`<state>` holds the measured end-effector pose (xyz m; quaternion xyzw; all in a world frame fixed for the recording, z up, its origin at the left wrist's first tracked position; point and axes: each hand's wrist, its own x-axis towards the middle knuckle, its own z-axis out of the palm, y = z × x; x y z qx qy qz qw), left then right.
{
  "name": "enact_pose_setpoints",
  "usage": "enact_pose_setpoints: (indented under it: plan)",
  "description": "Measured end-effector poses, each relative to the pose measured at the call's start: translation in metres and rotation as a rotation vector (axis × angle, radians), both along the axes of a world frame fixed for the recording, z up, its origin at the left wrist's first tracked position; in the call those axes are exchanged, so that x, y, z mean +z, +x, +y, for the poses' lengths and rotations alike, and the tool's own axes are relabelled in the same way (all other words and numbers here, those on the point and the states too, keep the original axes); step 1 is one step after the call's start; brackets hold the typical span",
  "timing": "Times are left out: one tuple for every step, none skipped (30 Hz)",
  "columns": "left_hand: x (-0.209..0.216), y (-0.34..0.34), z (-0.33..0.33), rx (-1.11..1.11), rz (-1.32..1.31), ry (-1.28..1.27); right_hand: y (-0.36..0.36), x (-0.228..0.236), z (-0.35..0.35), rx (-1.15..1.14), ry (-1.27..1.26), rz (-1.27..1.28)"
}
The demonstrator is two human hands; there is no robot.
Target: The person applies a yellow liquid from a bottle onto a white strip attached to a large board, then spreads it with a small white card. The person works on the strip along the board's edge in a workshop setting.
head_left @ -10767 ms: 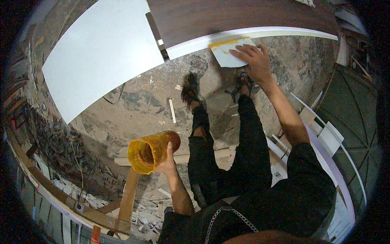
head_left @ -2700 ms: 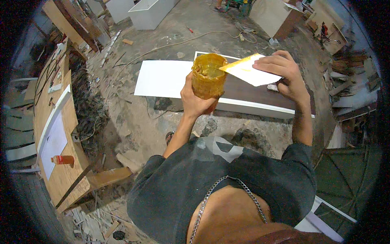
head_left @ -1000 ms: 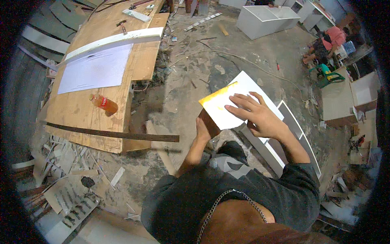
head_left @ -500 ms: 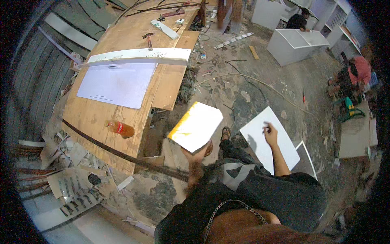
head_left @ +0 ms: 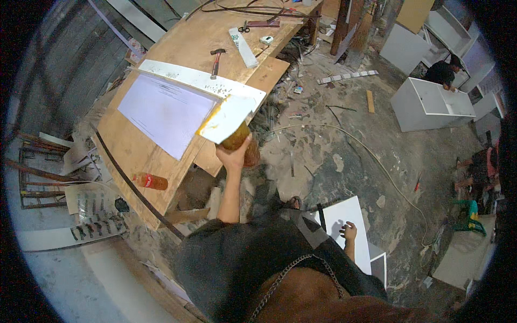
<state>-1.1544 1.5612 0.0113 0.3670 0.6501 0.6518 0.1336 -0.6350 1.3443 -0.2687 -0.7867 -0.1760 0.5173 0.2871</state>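
My left hand [head_left: 233, 156] is closed round a brown, stained container [head_left: 251, 153], raised near the right edge of the wooden table. A flat white piece [head_left: 223, 123] with a yellow-smeared edge lies over its top; how the two are joined I cannot tell. Lower right, my right hand [head_left: 349, 231] hovers over or rests on a white panel [head_left: 344, 210], its fingers bent and apart, with nothing visible in them. A dark strip crosses the panel's left edge.
The wooden table [head_left: 177, 37] bears a pale sheet [head_left: 161, 113], a long white board [head_left: 188, 75], a hammer [head_left: 216, 62] and an amber bottle [head_left: 151, 181]. A hose [head_left: 371, 148] crosses the littered floor. One person [head_left: 444, 72] works behind a white cabinet [head_left: 425, 107].
My left hand has swung up and left toward the table with the container and white piece, now tilted so the container shows. The view has shifted; my right hand appears lower.
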Motion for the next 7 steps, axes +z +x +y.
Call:
enact_pose_setpoints:
  plan:
    - [0.005, 0.002, 0.027, -0.004, 0.002, 0.055, 0.007, -0.006, 0.0, -0.052, 0.042, -0.023]
    - [0.01, 0.001, 0.055, -0.007, 0.007, 0.107, 0.007, -0.014, 0.0, -0.112, 0.057, -0.008]
    - [0.016, -0.007, 0.081, 0.007, 0.021, 0.155, 0.002, -0.026, -0.003, -0.102, 0.055, 0.003]
    - [0.017, -0.016, 0.107, 0.019, 0.031, 0.198, -0.004, -0.035, -0.01, -0.095, 0.048, 0.01]
    - [0.018, -0.028, 0.132, 0.042, 0.077, 0.185, -0.014, -0.04, -0.018, -0.048, 0.007, -0.003]
    - [0.015, -0.05, 0.161, 0.073, 0.204, 0.248, -0.032, -0.044, -0.023, 0.002, -0.032, -0.007]
    - [0.016, -0.055, 0.19, 0.118, 0.27, 0.238, -0.037, -0.043, -0.02, -0.013, -0.044, -0.008]
